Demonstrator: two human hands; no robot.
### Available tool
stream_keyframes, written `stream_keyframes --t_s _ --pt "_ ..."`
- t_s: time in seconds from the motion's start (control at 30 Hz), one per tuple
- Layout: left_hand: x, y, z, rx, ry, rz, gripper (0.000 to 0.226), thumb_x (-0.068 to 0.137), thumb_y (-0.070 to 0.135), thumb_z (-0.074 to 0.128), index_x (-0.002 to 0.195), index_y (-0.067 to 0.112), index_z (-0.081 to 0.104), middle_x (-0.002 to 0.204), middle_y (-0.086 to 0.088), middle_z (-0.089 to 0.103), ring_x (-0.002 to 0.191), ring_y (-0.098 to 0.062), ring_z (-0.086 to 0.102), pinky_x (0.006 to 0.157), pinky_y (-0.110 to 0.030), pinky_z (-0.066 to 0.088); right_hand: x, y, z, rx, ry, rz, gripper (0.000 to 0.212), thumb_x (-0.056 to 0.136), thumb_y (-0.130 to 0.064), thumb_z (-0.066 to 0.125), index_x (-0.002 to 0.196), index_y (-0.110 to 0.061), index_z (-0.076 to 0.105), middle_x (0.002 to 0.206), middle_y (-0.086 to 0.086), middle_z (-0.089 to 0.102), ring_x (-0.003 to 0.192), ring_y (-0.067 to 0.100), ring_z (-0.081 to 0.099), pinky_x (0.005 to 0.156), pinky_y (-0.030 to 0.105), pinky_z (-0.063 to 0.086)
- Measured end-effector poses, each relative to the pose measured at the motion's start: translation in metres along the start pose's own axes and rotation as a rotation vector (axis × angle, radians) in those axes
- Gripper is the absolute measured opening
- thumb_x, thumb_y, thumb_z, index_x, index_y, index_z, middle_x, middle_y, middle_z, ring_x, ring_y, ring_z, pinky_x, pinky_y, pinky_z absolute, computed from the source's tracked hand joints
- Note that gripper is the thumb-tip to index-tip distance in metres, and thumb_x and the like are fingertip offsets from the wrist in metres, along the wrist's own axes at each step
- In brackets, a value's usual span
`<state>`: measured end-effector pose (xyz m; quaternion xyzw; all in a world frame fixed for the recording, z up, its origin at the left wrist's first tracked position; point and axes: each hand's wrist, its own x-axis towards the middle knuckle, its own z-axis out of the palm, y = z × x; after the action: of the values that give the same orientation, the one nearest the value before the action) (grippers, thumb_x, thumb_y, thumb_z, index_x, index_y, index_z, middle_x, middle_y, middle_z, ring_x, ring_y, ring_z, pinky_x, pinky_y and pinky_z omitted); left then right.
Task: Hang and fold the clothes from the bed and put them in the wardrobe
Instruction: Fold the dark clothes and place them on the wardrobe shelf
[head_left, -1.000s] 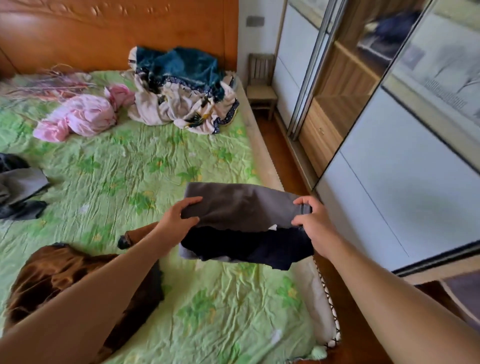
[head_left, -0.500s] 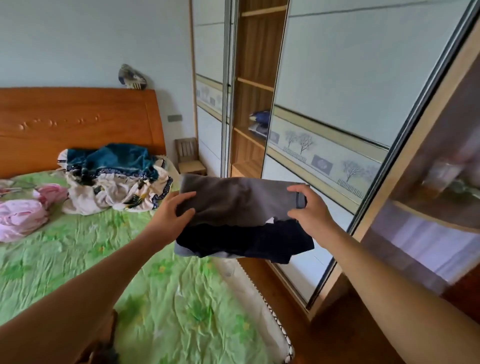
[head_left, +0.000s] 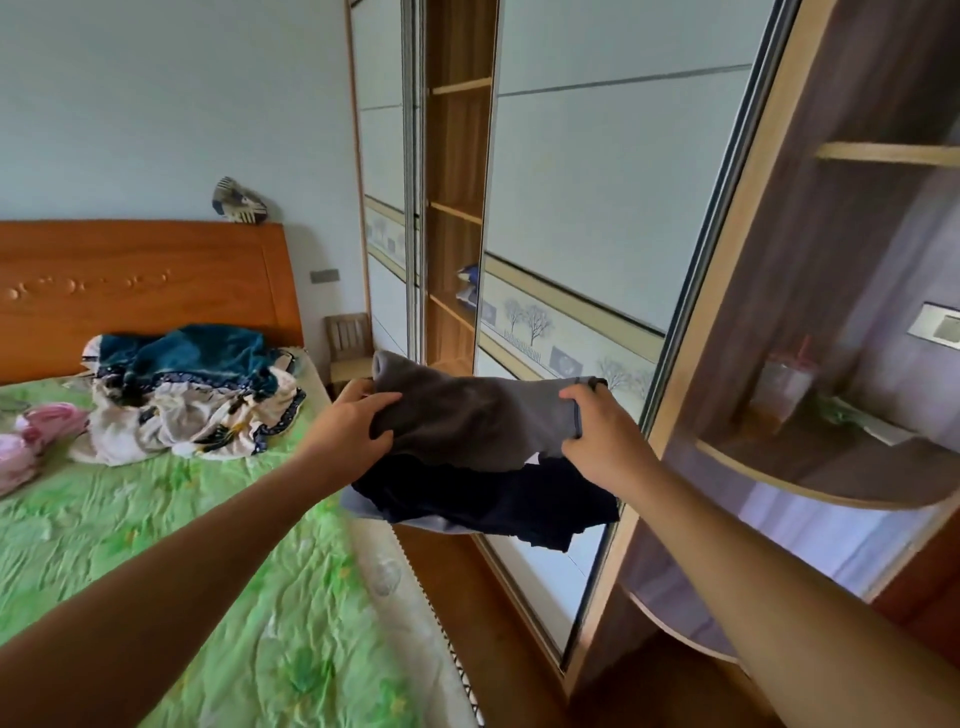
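The wardrobe (head_left: 597, 208) fills the right half of the view. Its pale sliding doors carry a band of printed trees, and one narrow bay stands open, showing wooden shelves. The bed (head_left: 156, 545), under a crumpled green flowered cover, takes up the lower left, with an orange-brown wooden headboard (head_left: 140, 291) against the wall behind it. At the far right a rounded corner shelf unit (head_left: 831, 478) holds a blurred jar (its contents cannot be made out).

A heap of teal and white patterned cloth (head_left: 192, 395) lies near the head of the bed, and a bunched pink garment (head_left: 36, 441) sits at the left edge of the frame, just beside that heap.

The folded stack of clothes (head_left: 467, 421) is off the bed. It is held in the air between the two hands, over the strip of floor between the mattress edge and the wardrobe door. A grey piece lies on top, and a dark navy piece (head_left: 483, 499) sags below it with a pale edge showing underneath.

The left hand (head_left: 353, 431) grips the stack's left end, fingers curled over the grey cloth. The right hand (head_left: 602, 441) clasps the right end, thumb on top and fingers wrapped round the edge. Both arms reach forward, with the stack spanning the gap between them.

A small wooden chair (head_left: 349, 343) stands in the corner beside the headboard. A folded blue item (head_left: 467, 286) rests on a shelf in the open bay, and a striped object (head_left: 239, 202) sits on top of the headboard.
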<state>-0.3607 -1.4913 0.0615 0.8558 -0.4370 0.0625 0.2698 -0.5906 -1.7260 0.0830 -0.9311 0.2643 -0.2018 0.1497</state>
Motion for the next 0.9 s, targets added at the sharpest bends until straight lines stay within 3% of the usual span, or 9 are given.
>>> stream_keyframes --t_s 0.1,0.17,0.37,0.47,0.6,0.9 --pt "0.01 0.025 0.018 0.021 -0.029 -0.027 0.056 0.087 0.025 0.066 0.142 0.021 0.054 0.14 -0.008 0.045 0.116 -0.028 0.057 0.101 -0.04 0.047 0.008 0.026 -0.009 -0.081 -0.021 -0.033 0.056 0.088 -0.009 0.062 0.14 -0.017 0.043 0.135 0.009 0.04 0.081 0.025 0.058 0.056 0.03 0.038" --pt "0.017 0.037 0.028 0.039 -0.052 -0.045 0.057 0.087 0.024 0.066 0.142 0.019 0.054 0.14 -0.009 0.044 0.116 -0.03 0.057 0.101 -0.042 0.048 0.017 0.037 -0.01 -0.134 -0.037 -0.05 0.056 0.088 -0.009 0.062 0.14 -0.015 0.042 0.135 0.011 0.04 0.078 0.027 0.058 0.054 0.031 0.035" --pt "0.055 0.051 0.056 0.146 -0.074 -0.116 0.057 0.086 0.026 0.063 0.142 0.02 0.053 0.139 -0.009 0.044 0.11 -0.029 0.059 0.094 -0.038 0.05 0.064 0.052 0.001 -0.24 -0.096 -0.096 0.063 0.089 -0.011 0.063 0.146 -0.01 0.035 0.149 0.015 0.032 0.09 0.035 0.065 0.064 0.033 0.039" --pt "0.082 0.047 0.071 0.154 -0.063 -0.152 0.051 0.086 0.024 0.063 0.136 0.02 0.057 0.136 -0.009 0.044 0.107 -0.028 0.058 0.09 -0.038 0.05 0.1 0.056 0.013 -0.257 -0.099 -0.126 0.063 0.089 -0.01 0.061 0.146 -0.01 0.034 0.148 0.014 0.033 0.089 0.035 0.065 0.061 0.032 0.038" --pt "0.127 0.027 0.087 0.185 -0.057 -0.224 0.046 0.087 0.024 0.061 0.133 0.019 0.057 0.135 -0.009 0.043 0.105 -0.031 0.059 0.088 -0.042 0.053 0.163 0.053 0.036 -0.287 -0.109 -0.172 0.06 0.09 -0.01 0.06 0.145 -0.009 0.035 0.144 0.014 0.035 0.096 0.038 0.065 0.068 0.038 0.047" --pt "0.2 -0.034 0.089 0.29 -0.017 -0.419 0.041 0.087 0.022 0.06 0.129 0.018 0.056 0.134 -0.009 0.041 0.104 -0.036 0.061 0.085 -0.046 0.052 0.293 0.025 0.097 -0.28 -0.165 -0.346 0.063 0.088 -0.01 0.061 0.145 -0.011 0.034 0.139 0.013 0.038 0.095 0.038 0.065 0.065 0.037 0.04"
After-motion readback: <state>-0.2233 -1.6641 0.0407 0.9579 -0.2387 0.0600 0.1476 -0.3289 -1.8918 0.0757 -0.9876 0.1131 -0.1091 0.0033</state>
